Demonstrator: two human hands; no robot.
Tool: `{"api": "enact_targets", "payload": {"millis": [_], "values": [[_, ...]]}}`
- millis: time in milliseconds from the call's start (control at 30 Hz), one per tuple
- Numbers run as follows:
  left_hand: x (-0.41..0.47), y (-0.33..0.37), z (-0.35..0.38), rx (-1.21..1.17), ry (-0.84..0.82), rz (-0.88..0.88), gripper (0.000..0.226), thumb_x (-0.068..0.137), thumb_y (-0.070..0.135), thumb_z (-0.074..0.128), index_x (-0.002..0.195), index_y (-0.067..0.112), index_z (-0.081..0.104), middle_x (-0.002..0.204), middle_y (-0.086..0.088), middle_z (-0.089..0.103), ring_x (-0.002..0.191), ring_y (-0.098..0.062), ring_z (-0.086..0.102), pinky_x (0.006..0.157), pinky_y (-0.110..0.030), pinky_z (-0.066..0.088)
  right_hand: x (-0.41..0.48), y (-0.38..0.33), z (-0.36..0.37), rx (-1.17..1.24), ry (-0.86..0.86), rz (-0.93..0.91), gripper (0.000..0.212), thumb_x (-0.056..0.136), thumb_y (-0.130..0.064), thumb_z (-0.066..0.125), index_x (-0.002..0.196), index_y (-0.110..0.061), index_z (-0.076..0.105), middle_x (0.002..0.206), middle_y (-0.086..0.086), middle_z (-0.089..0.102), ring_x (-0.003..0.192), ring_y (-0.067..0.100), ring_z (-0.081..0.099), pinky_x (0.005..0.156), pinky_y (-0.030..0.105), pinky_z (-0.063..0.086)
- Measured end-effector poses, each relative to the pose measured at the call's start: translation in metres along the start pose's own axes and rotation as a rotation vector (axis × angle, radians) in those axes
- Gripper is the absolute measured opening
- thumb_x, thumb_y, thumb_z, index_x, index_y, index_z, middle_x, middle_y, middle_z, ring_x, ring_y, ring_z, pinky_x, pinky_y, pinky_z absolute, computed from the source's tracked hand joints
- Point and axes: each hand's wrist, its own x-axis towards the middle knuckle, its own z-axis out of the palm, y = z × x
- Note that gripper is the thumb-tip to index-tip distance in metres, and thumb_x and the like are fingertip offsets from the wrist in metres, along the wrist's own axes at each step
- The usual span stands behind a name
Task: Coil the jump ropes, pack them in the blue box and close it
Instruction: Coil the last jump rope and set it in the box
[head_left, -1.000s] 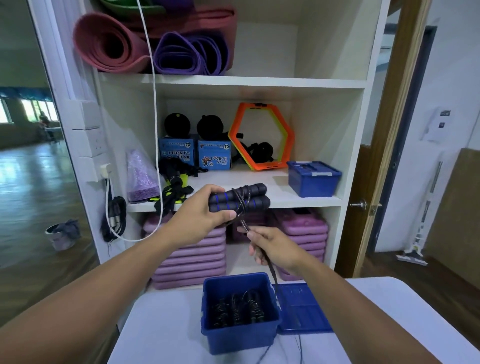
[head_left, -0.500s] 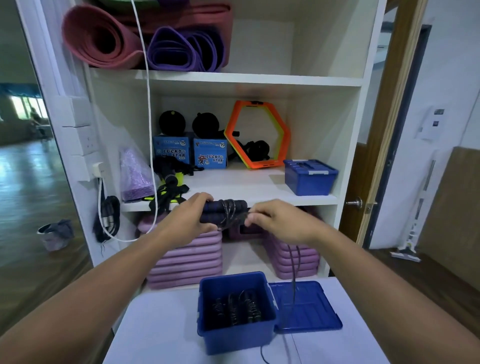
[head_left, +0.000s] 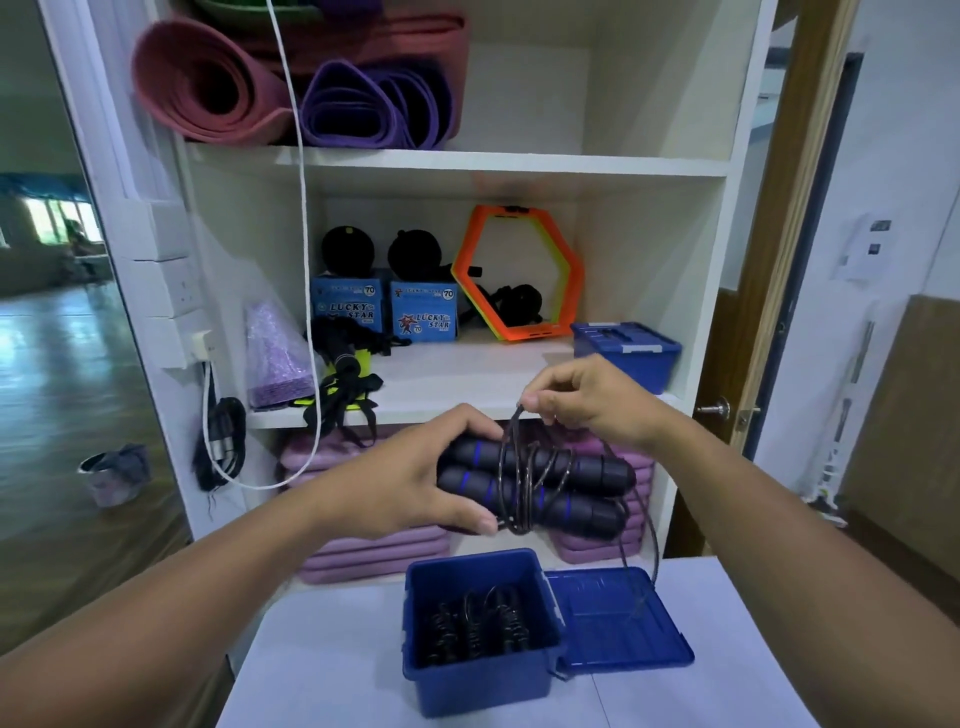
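My left hand (head_left: 415, 480) grips the two black, blue-banded handles of a jump rope (head_left: 566, 480), held side by side above the blue box. Several turns of thin black cord (head_left: 524, 467) wrap around the handles. My right hand (head_left: 587, 397) pinches the cord just above the handles; the loose end hangs down on the right toward the lid. The open blue box (head_left: 483, 670) stands on the white table (head_left: 332, 670) with coiled black ropes (head_left: 475, 623) inside. Its blue lid (head_left: 613, 629) lies flat to the right of the box.
Behind the table stands a white shelf unit (head_left: 493, 161) with rolled mats, a shut blue box (head_left: 626, 353), an orange hexagon ring, cartons and black straps. Purple step boards fill the bottom shelf. A wooden door frame (head_left: 779, 260) is at the right, a glass panel at the left.
My right hand has carried the cord up from below the handles and over them, adding a turn. The handles have dropped lower toward the box.
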Motion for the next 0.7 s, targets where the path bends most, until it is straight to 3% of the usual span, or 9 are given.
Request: {"api": "enact_targets", "payload": {"millis": [67, 133, 233, 333, 400, 500, 600, 700], "values": [[-0.002, 0.005, -0.004, -0.101, 0.066, 0.014, 0.061, 0.074, -0.009, 0.081, 0.120, 0.014, 0.048, 0.096, 0.017, 0.069, 0.086, -0.008, 0.070, 0.075, -0.026, 0.057, -0.006, 0.017, 0.008, 0.104, -0.003, -0.012, 0.013, 0.093, -0.011, 0.064, 0.084, -0.008, 0.072, 0.071, -0.004, 0.068, 0.066, 0.007, 0.057, 0.063, 0.021, 0.047], [-0.002, 0.006, -0.009, -0.117, 0.124, 0.026, 0.062, 0.075, -0.010, 0.079, 0.124, 0.013, 0.049, 0.095, 0.019, 0.067, 0.083, -0.007, 0.069, 0.072, -0.023, 0.056, -0.013, 0.033, 0.026, 0.244, 0.023, -0.007, 0.028, 0.094, 0.005, 0.054, 0.075, -0.008, 0.070, 0.072, -0.002, 0.069, 0.070, 0.013, 0.060, 0.066, 0.025, 0.051], [0.005, 0.002, -0.012, -0.028, 0.238, 0.045, 0.068, 0.075, 0.005, 0.084, 0.130, 0.032, 0.055, 0.107, 0.017, 0.064, 0.084, -0.006, 0.068, 0.078, -0.019, 0.054, -0.022, 0.048, 0.061, 0.376, 0.083, 0.106, 0.037, 0.101, -0.001, 0.045, 0.073, -0.016, 0.066, 0.062, -0.003, 0.062, 0.053, 0.008, 0.045, 0.047, 0.018, 0.038], [0.018, -0.015, -0.022, 0.136, 0.429, 0.050, 0.062, 0.077, 0.018, 0.085, 0.128, 0.039, 0.057, 0.121, 0.007, 0.059, 0.101, -0.002, 0.062, 0.089, -0.016, 0.049, -0.022, 0.060, 0.082, 0.300, 0.022, 0.133, 0.029, 0.105, -0.025, 0.045, 0.095, -0.011, 0.068, 0.063, 0.000, 0.056, 0.047, 0.010, 0.039, 0.042, 0.020, 0.030], [0.028, -0.029, -0.029, 0.266, 0.523, 0.009, 0.064, 0.077, 0.025, 0.084, 0.134, 0.034, 0.056, 0.119, 0.003, 0.057, 0.105, -0.008, 0.059, 0.096, -0.023, 0.047, -0.024, 0.062, 0.085, 0.250, -0.002, 0.144, 0.030, 0.106, -0.027, 0.043, 0.102, -0.010, 0.067, 0.064, -0.001, 0.054, 0.048, 0.011, 0.040, 0.044, 0.022, 0.031], [0.041, -0.051, -0.038, 0.432, 0.607, -0.072, 0.067, 0.079, 0.029, 0.083, 0.139, 0.030, 0.053, 0.114, 0.004, 0.052, 0.102, -0.016, 0.057, 0.094, -0.028, 0.045, -0.026, 0.058, 0.085, 0.132, -0.083, 0.136, 0.026, 0.105, -0.026, 0.044, 0.102, -0.010, 0.065, 0.065, -0.001, 0.051, 0.051, 0.012, 0.042, 0.049, 0.025, 0.034], [0.047, -0.068, -0.046, 0.508, 0.623, -0.161, 0.068, 0.080, 0.029, 0.081, 0.140, 0.032, 0.049, 0.117, 0.005, 0.046, 0.098, -0.024, 0.060, 0.088, -0.039, 0.054, -0.025, 0.048, 0.076, -0.170, -0.125, 0.086, 0.029, 0.102, -0.032, 0.049, 0.095, -0.005, 0.058, 0.064, -0.001, 0.047, 0.056, 0.012, 0.040, 0.055, 0.031, 0.036], [0.044, -0.078, -0.040, 0.689, 0.475, -0.229, 0.069, 0.083, 0.030, 0.079, 0.142, 0.027, 0.043, 0.128, 0.002, 0.046, 0.111, -0.025, 0.057, 0.096, -0.036, 0.047, -0.023, 0.035, 0.063, -0.385, -0.099, 0.027, 0.025, 0.101, -0.035, 0.051, 0.088, -0.015, 0.057, 0.066, -0.007, 0.054, 0.060, 0.010, 0.044, 0.059, 0.032, 0.040]]}}
